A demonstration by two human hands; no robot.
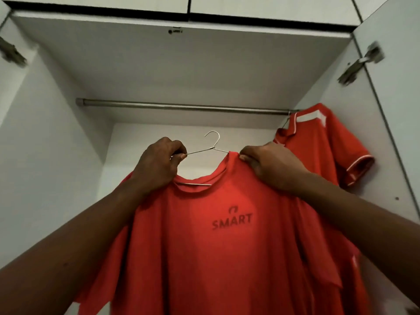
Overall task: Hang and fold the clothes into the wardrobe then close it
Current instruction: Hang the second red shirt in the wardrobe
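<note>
As we looked up into the open wardrobe (181, 64), its left hinge (12, 53) sat at the far left edge and one rail (181, 106) ran across above our hands. Our left hand (159, 165) was curled, thumb and forefinger pinching the left arm of the wire hanger (212, 148), and the shirt's shoulder disappeared beneath that hand. The hanger's hook was free, below the rail and not yet on it. On the hanger hung the red T-shirt (216, 235), printed SMART. It was only half seated: the left wire arm lay bare, while the bottom bar showed through the neck opening. Our right hand (270, 167) pinched the collar at its right side, fingers clenched on the cloth. We judged the shirt light, soft and limp, and likely to slide off thin smooth wire. The better hold seemed the wire near the hook once both shoulders sat on it, never the fabric alone. Further right a second red shirt (322, 144) with white trim hung from the rail's end on a second hanger (285, 121), near the right hinge (361, 64). We counted two shirts, two hangers, one rail, two hinges and two hands, both occupied
</note>
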